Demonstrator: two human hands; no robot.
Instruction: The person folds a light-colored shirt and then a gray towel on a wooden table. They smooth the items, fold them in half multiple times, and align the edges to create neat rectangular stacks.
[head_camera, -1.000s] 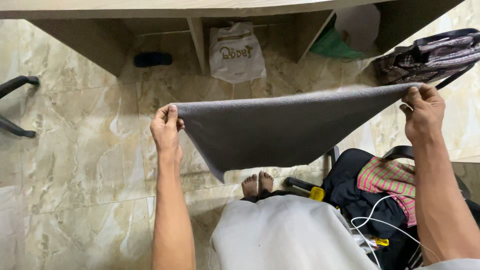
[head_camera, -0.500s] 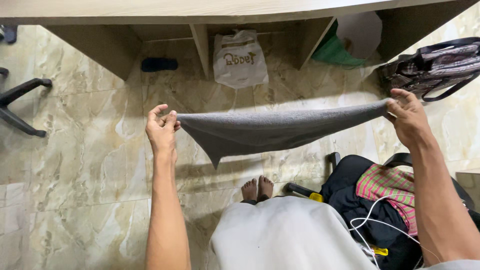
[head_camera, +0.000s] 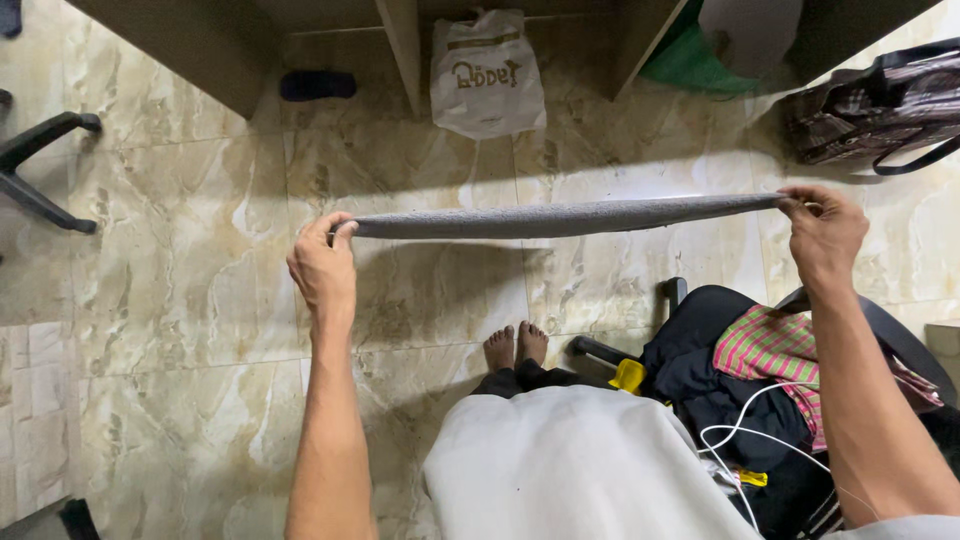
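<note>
I note a marble-tiled floor (head_camera: 180, 300) under the desk (head_camera: 400, 50), a white plastic bag (head_camera: 487, 72) at the far side. A grey towel (head_camera: 560, 218) is stretched level above the floor. My left hand (head_camera: 322, 268) pinches its left end, my right hand (head_camera: 822, 235) its right end.

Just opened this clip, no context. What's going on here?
A seated person holds a grey towel stretched taut between both hands, above a marble floor. The left hand pinches one end, the right hand the other. The towel looks like a thin, nearly level band. A white plastic bag sits under the desk ahead; a chair with clothes is on the right.
</note>
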